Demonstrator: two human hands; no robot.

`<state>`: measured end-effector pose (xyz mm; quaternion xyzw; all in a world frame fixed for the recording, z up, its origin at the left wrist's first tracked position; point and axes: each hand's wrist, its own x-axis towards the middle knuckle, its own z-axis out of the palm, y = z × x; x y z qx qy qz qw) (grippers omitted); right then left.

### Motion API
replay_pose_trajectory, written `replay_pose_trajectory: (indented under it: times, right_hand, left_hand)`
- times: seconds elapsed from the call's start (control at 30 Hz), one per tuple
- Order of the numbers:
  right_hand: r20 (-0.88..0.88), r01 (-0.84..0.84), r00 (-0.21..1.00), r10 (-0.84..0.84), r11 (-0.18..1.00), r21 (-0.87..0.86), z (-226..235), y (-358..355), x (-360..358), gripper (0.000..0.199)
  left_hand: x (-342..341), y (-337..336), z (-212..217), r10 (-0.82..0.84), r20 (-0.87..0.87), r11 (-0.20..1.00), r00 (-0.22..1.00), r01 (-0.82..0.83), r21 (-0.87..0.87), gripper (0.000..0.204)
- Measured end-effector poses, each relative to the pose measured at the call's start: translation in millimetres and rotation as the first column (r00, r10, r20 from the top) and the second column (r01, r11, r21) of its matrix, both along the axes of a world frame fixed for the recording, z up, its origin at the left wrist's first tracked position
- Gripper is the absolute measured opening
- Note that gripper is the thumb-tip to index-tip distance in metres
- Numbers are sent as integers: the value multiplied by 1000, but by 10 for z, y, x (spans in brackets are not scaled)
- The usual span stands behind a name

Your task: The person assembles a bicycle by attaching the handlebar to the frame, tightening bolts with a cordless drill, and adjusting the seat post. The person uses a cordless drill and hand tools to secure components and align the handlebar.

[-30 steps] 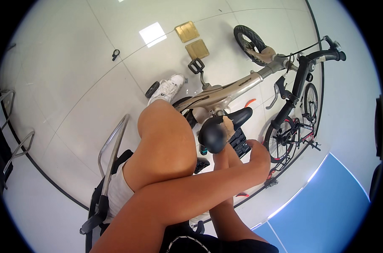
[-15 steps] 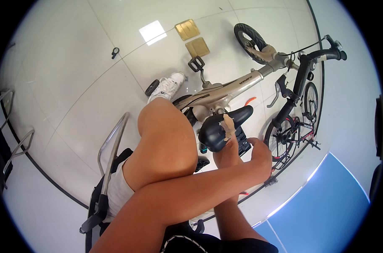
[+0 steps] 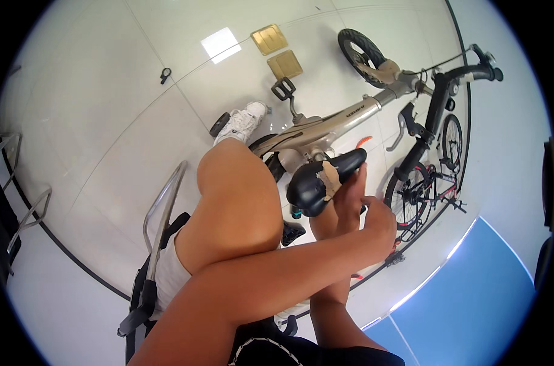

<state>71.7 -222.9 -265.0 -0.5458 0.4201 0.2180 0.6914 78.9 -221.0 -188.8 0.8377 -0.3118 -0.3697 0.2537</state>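
The small silver children's bicycle (image 3: 344, 125) stands before me, its black saddle (image 3: 307, 189) nearest to my hands. A torn tan patch (image 3: 330, 178) crosses the saddle top. Beside the saddle's right edge, my right hand (image 3: 351, 194) has its fingers stretched towards the saddle nose; whether they touch it I cannot tell. My left forearm crosses over the right one. Just right of the right hand is my left hand (image 3: 380, 227), its fingers curled and mostly turned from view. Anything inside them is hidden.
Two gold square plates (image 3: 269, 39) and a small black ring-shaped part (image 3: 165, 75) lie on the tiled floor. A pedal (image 3: 283, 89) sticks out near my white shoe (image 3: 243, 122). The handlebar (image 3: 438, 113) rises at right, before a second bicycle (image 3: 420, 198) near the wall.
My right hand has come up along the saddle's right side, its fingers now showing near the nose. It covers a black ridged object seen before. The left hand has hardly moved.
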Motion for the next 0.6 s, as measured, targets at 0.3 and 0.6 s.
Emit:
replay_pose_trajectory:
  times: [0.3, 0.6]
  right_hand:
    - [-67, -290, 950, 306, 780, -555, -459, -135, -107, 72]
    - [76, -467, 828, 555, 759, -454, -684, -545, -470, 55]
  left_hand:
    - [18, 112, -60, 88, 46, 996, 995, -89, 6, 26]
    - [419, 552, -139, 157, 107, 988, 982, -155, -24, 33]
